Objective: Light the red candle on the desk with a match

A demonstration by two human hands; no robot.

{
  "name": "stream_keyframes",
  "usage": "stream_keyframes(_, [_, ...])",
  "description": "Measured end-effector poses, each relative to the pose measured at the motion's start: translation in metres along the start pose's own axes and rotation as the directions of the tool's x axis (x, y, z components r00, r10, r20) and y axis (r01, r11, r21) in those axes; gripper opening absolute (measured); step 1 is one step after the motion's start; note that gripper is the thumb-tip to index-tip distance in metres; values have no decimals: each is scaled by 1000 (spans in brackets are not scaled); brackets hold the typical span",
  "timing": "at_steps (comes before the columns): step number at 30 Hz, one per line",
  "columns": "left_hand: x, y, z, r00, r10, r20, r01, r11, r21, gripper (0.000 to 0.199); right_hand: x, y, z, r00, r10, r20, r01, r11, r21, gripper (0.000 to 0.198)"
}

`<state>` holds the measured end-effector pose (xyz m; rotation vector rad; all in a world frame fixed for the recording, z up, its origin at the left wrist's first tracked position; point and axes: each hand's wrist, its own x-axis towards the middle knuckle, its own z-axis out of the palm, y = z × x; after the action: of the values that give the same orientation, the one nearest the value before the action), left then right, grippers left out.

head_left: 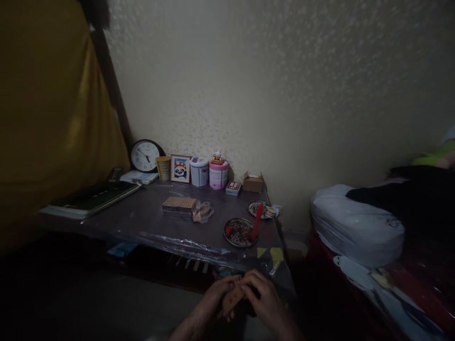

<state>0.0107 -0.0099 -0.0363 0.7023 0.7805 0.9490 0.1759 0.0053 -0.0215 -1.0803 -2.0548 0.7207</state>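
Below the table's front edge, a small flat brown cardboard piece (232,298) with reddish spots is held between my two hands. My left hand (217,294) grips it from the left, its fingers curled around the edge. At the top right corner my right hand (261,293) pinches with thumb and fingertips; whether a smaller item sits in that pinch is too dark to tell. Ahead of my hands, a round metal plate (236,240) holds small dark and light bits, with a red spoon (258,219) resting on it.
A second plate (256,213) carries several thin sticks. A row of brown pieces (179,204) lies beside a clear plastic bag (202,211). Along the wall stand a clock (145,156), a picture frame (180,174), tubs (218,176) and a cardboard box (253,183). White bundle (355,225) at right.
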Motion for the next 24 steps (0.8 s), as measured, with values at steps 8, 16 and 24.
stream_keyframes(8, [14,-14,-11,999,34,-1,-33,988,153,45,-2,-4,0,998,34,53,-31,999,-44,18])
stream_keyframes(16, [5,-12,-7,995,96,-27,-86,965,249,42,-3,-5,-1,995,41,94,-35,997,-64,15])
stream_keyframes(24, [7,-13,-7,990,138,-12,-130,957,258,37,-2,6,2,997,-1,83,7,997,-73,16])
